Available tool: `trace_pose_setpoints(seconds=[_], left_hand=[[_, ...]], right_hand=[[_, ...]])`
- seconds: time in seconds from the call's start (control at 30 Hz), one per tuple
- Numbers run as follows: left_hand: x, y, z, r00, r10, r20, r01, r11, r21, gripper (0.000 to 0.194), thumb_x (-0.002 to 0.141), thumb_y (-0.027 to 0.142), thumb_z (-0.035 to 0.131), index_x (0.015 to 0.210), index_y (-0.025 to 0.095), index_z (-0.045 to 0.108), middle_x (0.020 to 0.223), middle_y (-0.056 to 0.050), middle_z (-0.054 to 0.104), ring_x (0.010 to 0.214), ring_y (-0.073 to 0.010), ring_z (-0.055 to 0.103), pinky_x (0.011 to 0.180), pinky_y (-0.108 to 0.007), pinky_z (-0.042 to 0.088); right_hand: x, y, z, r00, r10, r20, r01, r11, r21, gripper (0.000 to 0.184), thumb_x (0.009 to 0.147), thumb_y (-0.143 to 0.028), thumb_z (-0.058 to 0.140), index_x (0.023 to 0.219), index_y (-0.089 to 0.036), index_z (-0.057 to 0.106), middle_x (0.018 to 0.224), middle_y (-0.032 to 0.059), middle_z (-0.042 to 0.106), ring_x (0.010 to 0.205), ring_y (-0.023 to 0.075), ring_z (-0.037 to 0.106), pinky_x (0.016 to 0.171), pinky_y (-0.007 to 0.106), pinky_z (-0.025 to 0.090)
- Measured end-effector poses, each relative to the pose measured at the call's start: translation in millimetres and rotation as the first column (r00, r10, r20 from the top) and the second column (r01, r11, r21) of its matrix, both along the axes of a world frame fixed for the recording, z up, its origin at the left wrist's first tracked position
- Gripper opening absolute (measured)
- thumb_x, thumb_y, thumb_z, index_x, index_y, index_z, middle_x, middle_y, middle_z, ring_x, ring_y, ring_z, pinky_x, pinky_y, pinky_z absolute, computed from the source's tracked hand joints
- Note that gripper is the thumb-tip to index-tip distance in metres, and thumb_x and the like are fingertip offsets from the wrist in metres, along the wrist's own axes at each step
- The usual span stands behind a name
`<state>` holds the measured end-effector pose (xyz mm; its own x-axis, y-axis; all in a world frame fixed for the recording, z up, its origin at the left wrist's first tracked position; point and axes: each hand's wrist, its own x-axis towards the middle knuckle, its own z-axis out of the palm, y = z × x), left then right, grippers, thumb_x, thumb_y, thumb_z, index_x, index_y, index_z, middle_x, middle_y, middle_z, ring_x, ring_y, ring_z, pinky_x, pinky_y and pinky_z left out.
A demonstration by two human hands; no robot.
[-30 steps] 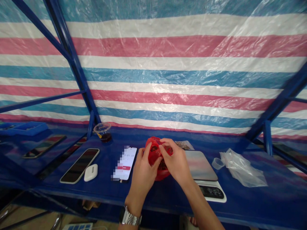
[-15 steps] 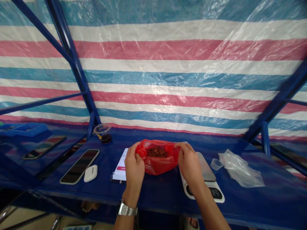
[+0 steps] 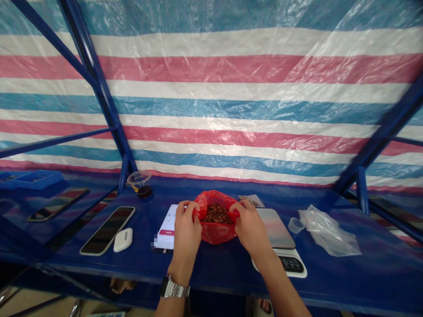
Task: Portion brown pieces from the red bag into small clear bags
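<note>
Holding a red plastic bag [image 3: 216, 233] open at its rim, left hand [image 3: 187, 233] pinching one side, right hand [image 3: 251, 229] pinching the other, fingers curled narrow on the plastic. Bag sitting low over the blue-covered table [image 3: 205, 273], between a smartphone [image 3: 167, 231] showing a timer and a digital kitchen scale [image 3: 276, 229]; contact with the table cannot be told. Brown pieces [image 3: 216, 213] heaped inside the open mouth, none seen on the scale's platter or elsewhere outside the bag. Scale readout hidden or too small to read. Nearby: small clear cup [image 3: 295, 225], crumpled clear plastic bag [image 3: 327, 231], white earbud case [image 3: 123, 240], second smartphone [image 3: 107, 231], lidded cup [image 3: 140, 182] holding dark liquid.
</note>
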<state>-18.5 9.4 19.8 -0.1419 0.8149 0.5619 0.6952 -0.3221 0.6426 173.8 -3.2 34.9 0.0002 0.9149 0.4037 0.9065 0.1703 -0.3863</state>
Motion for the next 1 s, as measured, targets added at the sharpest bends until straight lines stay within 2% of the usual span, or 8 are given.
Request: trace_pose_setpoints(seconds=[0.2, 0.3, 0.4, 0.5, 0.63, 0.8, 0.87, 1.0], left_hand=[[-5, 7, -2.5, 0.989, 0.084, -0.121, -0.077, 0.995, 0.068, 0.042, 0.079, -0.007, 0.041, 0.075, 0.022, 0.071, 0.111, -0.007, 0.073, 0.095, -0.0274, 0.052, 0.089, -0.042, 0.049], [-3, 12, -6.3, 0.977, 0.105, -0.186, -0.092, 0.993, 0.080, 0.050, 0.080, -0.008, 0.040, 0.098, 0.020, 0.077, 0.125, -0.009, 0.070, 0.101, -0.0279, 0.052, 0.094, -0.044, 0.049], [-3, 14, -11.9, 0.963, 0.107, -0.248, -0.094, 0.993, 0.066, 0.065, 0.076, -0.011, 0.041, 0.128, 0.017, 0.069, 0.144, -0.012, 0.059, 0.109, -0.0278, 0.052, 0.100, -0.044, 0.050], [-7, 12, -15.8, 0.945, 0.123, -0.303, -0.125, 0.992, 0.014, 0.068, 0.071, -0.011, 0.045, 0.128, 0.016, 0.069, 0.152, -0.014, 0.051, 0.113, -0.0293, 0.051, 0.102, -0.046, 0.050], [-8, 9, -10.6, 0.937, 0.141, -0.318, -0.152, 0.988, -0.008, 0.056, 0.078, -0.006, 0.047, 0.124, 0.014, 0.070, 0.144, -0.017, 0.057, 0.115, -0.0313, 0.054, 0.103, -0.050, 0.049], [-5, 13, -4.5, 0.967, 0.130, -0.219, -0.134, 0.991, -0.007, 0.023, 0.093, 0.022, 0.053, 0.103, 0.015, 0.072, 0.103, -0.013, 0.068, 0.100, -0.0318, 0.061, 0.098, -0.051, 0.050], [-9, 18, -7.3, 0.973, 0.095, -0.211, -0.104, 0.994, -0.036, 0.027, 0.089, 0.010, 0.049, 0.103, 0.015, 0.071, 0.098, -0.011, 0.067, 0.094, -0.0289, 0.061, 0.093, -0.046, 0.052], [-21, 21, -13.8, 0.965, 0.052, -0.258, -0.068, 0.996, -0.054, 0.062, 0.067, -0.009, 0.047, 0.118, 0.017, 0.070, 0.118, -0.012, 0.063, 0.098, -0.0258, 0.058, 0.096, -0.043, 0.051]], right_hand=[[8, 7, -6.5, 0.999, -0.041, 0.013, 0.040, 0.996, 0.083, 0.049, 0.080, 0.006, 0.043, 0.100, -0.021, 0.078, 0.117, 0.0106, 0.071, 0.114, 0.0275, 0.059, 0.100, 0.037, 0.047], [13, 11, -9.5, 0.999, -0.024, 0.038, 0.020, 0.994, 0.108, 0.056, 0.079, 0.007, 0.044, 0.116, -0.021, 0.075, 0.125, 0.0103, 0.069, 0.115, 0.0267, 0.058, 0.103, 0.038, 0.045], [17, 12, -12.0, 0.998, -0.002, 0.061, -0.005, 0.993, 0.118, 0.062, 0.076, 0.006, 0.046, 0.126, -0.021, 0.071, 0.134, 0.0111, 0.065, 0.119, 0.0275, 0.056, 0.106, 0.040, 0.044], [18, 8, -13.3, 0.997, -0.005, 0.071, -0.001, 0.997, 0.083, 0.062, 0.075, 0.006, 0.048, 0.125, -0.020, 0.071, 0.136, 0.0114, 0.064, 0.121, 0.0277, 0.056, 0.107, 0.040, 0.043], [14, 4, -7.8, 1.000, -0.012, 0.026, 0.011, 0.999, 0.035, 0.048, 0.080, 0.002, 0.049, 0.118, -0.017, 0.072, 0.137, 0.0122, 0.064, 0.121, 0.0284, 0.057, 0.106, 0.040, 0.044], [8, 13, 4.0, 0.986, 0.033, -0.166, -0.025, 0.998, 0.051, 0.023, 0.098, -0.024, 0.051, 0.104, -0.018, 0.074, 0.117, 0.0107, 0.071, 0.108, 0.0249, 0.066, 0.102, 0.038, 0.047], [9, 20, 3.8, 0.985, 0.032, -0.169, -0.026, 0.999, 0.038, 0.028, 0.096, -0.011, 0.046, 0.102, -0.018, 0.073, 0.112, 0.0098, 0.071, 0.104, 0.0227, 0.067, 0.097, 0.035, 0.049], [20, 28, -3.3, 0.996, 0.088, -0.033, -0.087, 0.996, 0.015, 0.060, 0.075, 0.011, 0.042, 0.120, -0.017, 0.070, 0.125, 0.0105, 0.069, 0.116, 0.0224, 0.062, 0.101, 0.034, 0.045]])
